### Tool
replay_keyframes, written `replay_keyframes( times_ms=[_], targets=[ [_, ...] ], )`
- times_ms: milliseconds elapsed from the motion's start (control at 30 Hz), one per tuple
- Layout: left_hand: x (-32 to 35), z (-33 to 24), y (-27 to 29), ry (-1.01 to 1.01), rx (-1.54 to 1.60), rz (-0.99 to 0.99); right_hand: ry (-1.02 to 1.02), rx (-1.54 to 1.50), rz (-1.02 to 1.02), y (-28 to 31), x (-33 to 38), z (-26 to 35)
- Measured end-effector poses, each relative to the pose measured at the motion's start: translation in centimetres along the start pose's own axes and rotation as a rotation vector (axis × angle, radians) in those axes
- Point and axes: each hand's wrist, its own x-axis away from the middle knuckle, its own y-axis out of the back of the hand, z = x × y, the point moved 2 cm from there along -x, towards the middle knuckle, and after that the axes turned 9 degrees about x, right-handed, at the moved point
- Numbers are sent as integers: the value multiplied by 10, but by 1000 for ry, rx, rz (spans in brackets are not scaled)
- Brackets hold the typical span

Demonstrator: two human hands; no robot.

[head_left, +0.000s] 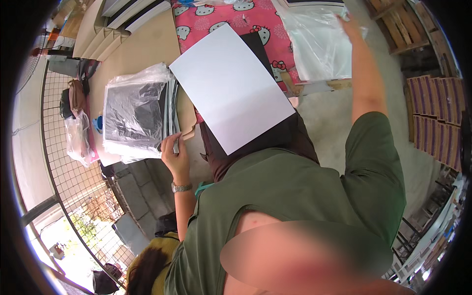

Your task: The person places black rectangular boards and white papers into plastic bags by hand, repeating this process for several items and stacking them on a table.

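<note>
A large white sheet (pixel 233 88) lies over a black sheet (pixel 260 49), from the table's edge down onto my lap. At the far right, my right hand (pixel 349 28) reaches to the top corner of a pile of clear plastic bags (pixel 322 51), its fingers pinched on the plastic. My left hand (pixel 175 152) rests by the near right corner of a stack of black sheets in clear plastic (pixel 135 110). Its fingers are slightly bent and apart, touching the edge there, and nothing shows in its grasp.
A pink patterned cover (pixel 206 29) lies on the table. Brown card (pixel 152 44) is under the wrapped stack, with folded cartons (pixel 101 39) at the far left. A wire mesh (pixel 56 105) stands left. Boxes (pixel 435 108) and a wooden pallet (pixel 400 24) are at right. Another person (pixel 152 265) is at lower left.
</note>
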Motion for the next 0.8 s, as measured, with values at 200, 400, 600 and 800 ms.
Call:
replay_keyframes(
  times_ms=[200,400,600,800],
  targets=[
    [10,-6,-19,125,240,22,160,-70,521,12,98,76],
    [-14,-45,-33,-36,448,241,774,-30,515,65,237,168],
    [-10,-83,-32,126,1096,809,1176,-174,1208,152,372,293],
    [9,-33,-4,499,1214,375,767,-450,1142,146,356,324]
  ],
)
